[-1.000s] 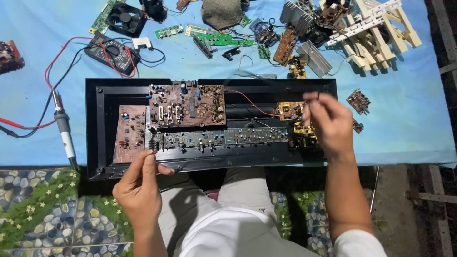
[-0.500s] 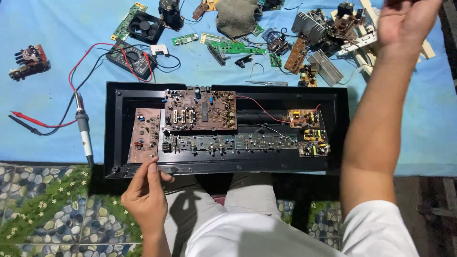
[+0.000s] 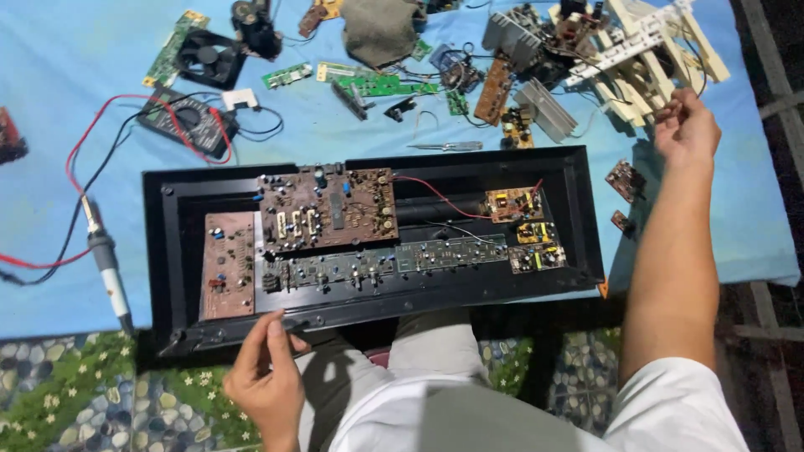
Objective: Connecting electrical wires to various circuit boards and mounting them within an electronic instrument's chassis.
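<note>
The black case (image 3: 172,276) lies opened, boards exposed; left hand (image 3: 266,377) pinches its front edge, right hand (image 3: 688,125), loosely curled and empty, hovers beyond its far right corner.

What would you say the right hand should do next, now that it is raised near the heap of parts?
Probably lower the right hand onto the heap of parts beside it and pick one out: its fingers are loosely curled with nothing visibly in their grip, while the left hand steadies the black case at its near edge.
</note>
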